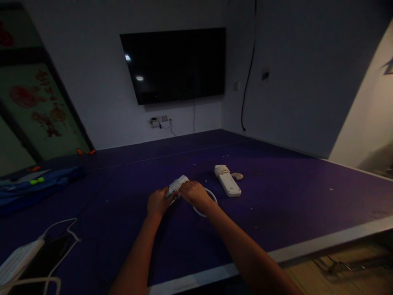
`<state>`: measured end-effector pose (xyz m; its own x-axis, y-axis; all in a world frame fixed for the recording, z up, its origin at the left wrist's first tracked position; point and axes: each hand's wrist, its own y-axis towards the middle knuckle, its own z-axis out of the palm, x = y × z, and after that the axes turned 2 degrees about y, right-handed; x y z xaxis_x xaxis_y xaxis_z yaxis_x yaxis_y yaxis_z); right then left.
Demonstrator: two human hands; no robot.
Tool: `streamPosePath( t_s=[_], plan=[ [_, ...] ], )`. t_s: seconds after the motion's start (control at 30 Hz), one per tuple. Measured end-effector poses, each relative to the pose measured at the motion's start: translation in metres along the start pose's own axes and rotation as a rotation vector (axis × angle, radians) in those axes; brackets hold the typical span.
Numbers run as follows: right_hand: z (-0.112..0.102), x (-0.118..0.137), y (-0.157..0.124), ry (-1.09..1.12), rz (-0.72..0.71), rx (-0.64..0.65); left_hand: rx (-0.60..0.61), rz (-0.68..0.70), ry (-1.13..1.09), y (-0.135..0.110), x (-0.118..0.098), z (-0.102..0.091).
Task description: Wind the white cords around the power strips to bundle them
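Both my hands meet over a white power strip lying on the dark blue table. My left hand is closed round the near end of the strip, where its white cable is wound round it. My right hand is closed on the loose white cable, which loops out on the table beside that hand. A second white power strip, with its cable wound round its far end, lies a little to the right, untouched.
A white face mask and a dark phone lie at the near left. Blue cloth is bunched at the far left. A black wall screen hangs ahead. The table's white edge runs along the near right.
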<state>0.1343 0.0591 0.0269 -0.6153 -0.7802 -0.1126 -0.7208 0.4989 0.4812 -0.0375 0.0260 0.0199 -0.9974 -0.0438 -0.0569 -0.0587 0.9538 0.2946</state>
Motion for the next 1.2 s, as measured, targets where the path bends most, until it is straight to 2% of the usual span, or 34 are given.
streamPosePath(
  t_s=[0.27,0.6,0.77,0.93,1.2],
  plan=[
    [0.000,-0.005,-0.005,0.041,0.014,-0.097,0.043,0.112,0.090,-0.001,0.002,-0.005],
    [0.009,-0.010,-0.006,0.166,0.025,-0.067,0.058,0.177,-0.009,-0.001,0.004,-0.004],
    [0.009,-0.013,-0.005,0.222,0.067,-0.108,0.042,0.246,-0.033,-0.004,0.002,-0.005],
    [0.008,-0.013,-0.005,0.229,0.124,-0.107,0.079,0.201,0.006,-0.006,-0.002,-0.007],
    [0.006,-0.013,-0.003,0.219,0.108,-0.096,0.074,0.112,-0.011,-0.006,-0.005,-0.011]
  ],
)
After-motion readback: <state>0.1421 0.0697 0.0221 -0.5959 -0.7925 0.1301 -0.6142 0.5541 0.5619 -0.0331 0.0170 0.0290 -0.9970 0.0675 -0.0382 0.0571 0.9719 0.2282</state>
